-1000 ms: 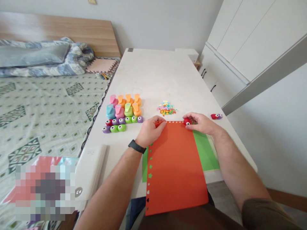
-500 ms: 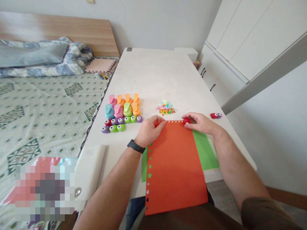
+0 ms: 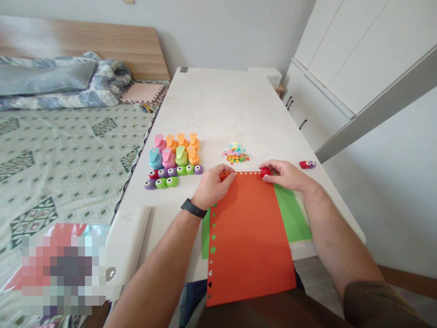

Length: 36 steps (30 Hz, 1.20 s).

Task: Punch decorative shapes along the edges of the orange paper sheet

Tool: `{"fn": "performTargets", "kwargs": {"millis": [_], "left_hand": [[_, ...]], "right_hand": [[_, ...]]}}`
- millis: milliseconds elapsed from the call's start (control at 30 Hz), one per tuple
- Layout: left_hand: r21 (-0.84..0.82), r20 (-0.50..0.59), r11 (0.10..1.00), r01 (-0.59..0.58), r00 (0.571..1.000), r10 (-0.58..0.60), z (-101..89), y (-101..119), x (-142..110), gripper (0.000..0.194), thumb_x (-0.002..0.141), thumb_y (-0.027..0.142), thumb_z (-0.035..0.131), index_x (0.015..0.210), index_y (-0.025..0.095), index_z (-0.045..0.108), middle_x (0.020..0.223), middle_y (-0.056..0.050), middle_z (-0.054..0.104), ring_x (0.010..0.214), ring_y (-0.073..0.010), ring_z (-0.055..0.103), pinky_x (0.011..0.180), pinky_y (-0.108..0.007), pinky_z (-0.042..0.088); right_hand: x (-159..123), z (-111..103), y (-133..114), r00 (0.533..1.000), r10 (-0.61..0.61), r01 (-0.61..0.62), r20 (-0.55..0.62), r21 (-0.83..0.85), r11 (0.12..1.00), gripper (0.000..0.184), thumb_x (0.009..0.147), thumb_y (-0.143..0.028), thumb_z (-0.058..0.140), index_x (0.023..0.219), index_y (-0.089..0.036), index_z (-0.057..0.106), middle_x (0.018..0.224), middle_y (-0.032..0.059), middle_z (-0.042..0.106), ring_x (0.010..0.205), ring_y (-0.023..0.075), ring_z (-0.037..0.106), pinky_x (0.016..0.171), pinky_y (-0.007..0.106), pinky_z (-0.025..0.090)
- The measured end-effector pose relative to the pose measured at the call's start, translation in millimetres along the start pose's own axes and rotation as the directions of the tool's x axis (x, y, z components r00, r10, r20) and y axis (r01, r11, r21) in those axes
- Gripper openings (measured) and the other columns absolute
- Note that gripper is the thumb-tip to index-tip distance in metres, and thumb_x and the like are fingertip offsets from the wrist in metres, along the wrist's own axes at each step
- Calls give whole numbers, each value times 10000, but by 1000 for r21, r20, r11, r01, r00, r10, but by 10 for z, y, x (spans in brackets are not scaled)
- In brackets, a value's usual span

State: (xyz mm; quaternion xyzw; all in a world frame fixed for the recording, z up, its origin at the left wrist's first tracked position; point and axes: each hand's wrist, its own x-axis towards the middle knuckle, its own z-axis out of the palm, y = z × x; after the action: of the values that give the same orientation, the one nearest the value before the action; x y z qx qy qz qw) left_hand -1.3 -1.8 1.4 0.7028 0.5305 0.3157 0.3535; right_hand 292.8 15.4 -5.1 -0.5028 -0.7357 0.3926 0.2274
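An orange sheet of paper lies partly over a green sheet, its near end reaching past the table edge to my lap. Cut-out shapes run down its left side and along its far edge. My left hand pinches the far left corner of the orange sheet between thumb and fingers. At the far right corner, my right hand grips a small red craft punch, set on the paper's far edge. Just beyond the sheet is a pile of colourful paper cut-outs.
Several large craft punches and small ones stand in rows at the left of the white table. Two more small punches sit near the right edge. A white case lies at the near left, beside the bed.
The red punch has shifted and turned slightly in my right hand, its white round part now less exposed. My left hand keeps its place on the paper.
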Motion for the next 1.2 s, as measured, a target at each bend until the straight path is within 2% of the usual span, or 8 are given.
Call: {"fn": "performTargets", "kwargs": {"millis": [767, 1200], "left_hand": [[-15, 6, 1000, -12, 1000, 12, 4, -8, -10, 280, 925, 440, 585, 962, 187, 700, 819, -18, 731, 726, -161, 636, 668, -267, 470], [-5, -4, 1000, -5, 1000, 5, 11, -32, 2, 255, 921, 425, 598, 961, 195, 700, 847, -24, 748, 758, -169, 655, 666, -266, 472]], "right_hand": [[10, 46, -59, 998, 64, -63, -4, 88, 994, 351, 796, -344, 753, 1106, -189, 694, 929, 41, 696, 816, 186, 619, 811, 342, 503], [22, 42, -30, 998, 56, -55, -13, 52, 997, 322, 795, -326, 747, 1087, -198, 698, 904, 25, 678, 805, 180, 599, 814, 337, 478]]}}
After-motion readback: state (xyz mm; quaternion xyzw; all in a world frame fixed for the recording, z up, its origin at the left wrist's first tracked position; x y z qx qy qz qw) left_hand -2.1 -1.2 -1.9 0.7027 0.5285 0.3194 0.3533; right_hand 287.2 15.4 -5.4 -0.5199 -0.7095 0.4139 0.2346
